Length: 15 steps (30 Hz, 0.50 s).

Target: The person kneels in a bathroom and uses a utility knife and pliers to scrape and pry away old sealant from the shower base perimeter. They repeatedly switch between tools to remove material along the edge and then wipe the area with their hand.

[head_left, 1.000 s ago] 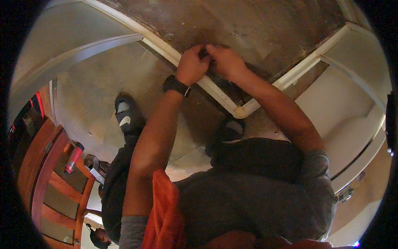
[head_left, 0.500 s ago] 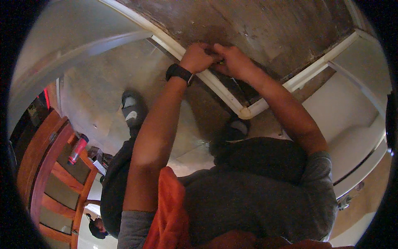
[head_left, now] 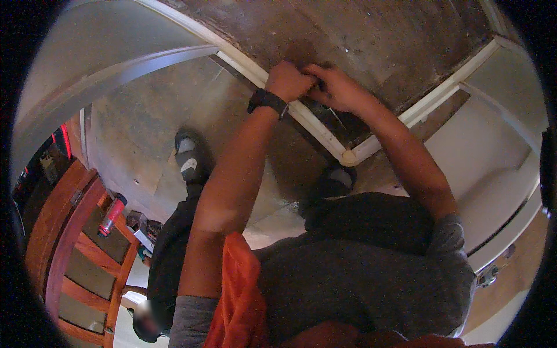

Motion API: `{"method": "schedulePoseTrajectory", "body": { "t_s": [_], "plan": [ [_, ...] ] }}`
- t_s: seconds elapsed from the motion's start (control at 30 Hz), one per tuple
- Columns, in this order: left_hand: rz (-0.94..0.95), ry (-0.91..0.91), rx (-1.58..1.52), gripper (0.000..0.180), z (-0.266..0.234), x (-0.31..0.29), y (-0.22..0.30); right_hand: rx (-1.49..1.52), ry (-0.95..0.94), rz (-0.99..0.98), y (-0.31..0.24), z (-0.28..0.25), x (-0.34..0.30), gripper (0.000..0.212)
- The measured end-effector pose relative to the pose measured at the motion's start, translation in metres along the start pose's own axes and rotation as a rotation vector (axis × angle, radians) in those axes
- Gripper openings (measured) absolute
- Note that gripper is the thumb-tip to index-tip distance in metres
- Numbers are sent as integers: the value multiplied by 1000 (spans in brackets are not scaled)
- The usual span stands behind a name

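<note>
My left hand (head_left: 290, 81), with a black watch (head_left: 267, 104) at its wrist, is closed over the pale trim strip (head_left: 318, 132). Against its fingertips press the curled fingers of my right hand (head_left: 341, 90). Whatever lies between the two hands is hidden. Below the right hand a thin, light-coloured sliver (head_left: 337, 119) shows over a dark gap inside the trim's corner; I cannot tell if it is held. Beyond the strip spreads a worn, stained brown surface (head_left: 400, 52).
A reddish wooden chair (head_left: 52, 232) stands at the left, with a red cylinder (head_left: 112, 214) beside it. Part of another person (head_left: 148, 322) shows at lower left. A smooth white surface (head_left: 476, 156) lies right of the trim. My shoe (head_left: 191, 156) rests on the grey floor.
Both hands have shifted a little to the right and nearer along the trim, still together. The thin, light sliver now shows below the right hand. The whole view has moved slightly.
</note>
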<state>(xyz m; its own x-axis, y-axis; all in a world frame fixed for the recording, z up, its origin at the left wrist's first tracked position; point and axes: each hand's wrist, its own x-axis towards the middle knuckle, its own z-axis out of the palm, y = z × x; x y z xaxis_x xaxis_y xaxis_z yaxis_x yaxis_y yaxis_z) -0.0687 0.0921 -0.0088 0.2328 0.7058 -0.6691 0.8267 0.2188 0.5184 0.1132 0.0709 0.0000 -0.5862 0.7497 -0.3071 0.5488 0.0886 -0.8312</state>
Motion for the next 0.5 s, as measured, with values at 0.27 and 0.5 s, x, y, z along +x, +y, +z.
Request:
{"method": "schedulePoseTrajectory", "body": {
  "t_s": [0.27, 0.5],
  "plan": [
    [-37, 64, 28, 44, -4, -11, 9, -349, 185, 94, -29, 15, -3, 42],
    [52, 187, -351, 32, 6, -37, 12, -370, 136, 84, -20, 10, 10, 29]
  ]
}}
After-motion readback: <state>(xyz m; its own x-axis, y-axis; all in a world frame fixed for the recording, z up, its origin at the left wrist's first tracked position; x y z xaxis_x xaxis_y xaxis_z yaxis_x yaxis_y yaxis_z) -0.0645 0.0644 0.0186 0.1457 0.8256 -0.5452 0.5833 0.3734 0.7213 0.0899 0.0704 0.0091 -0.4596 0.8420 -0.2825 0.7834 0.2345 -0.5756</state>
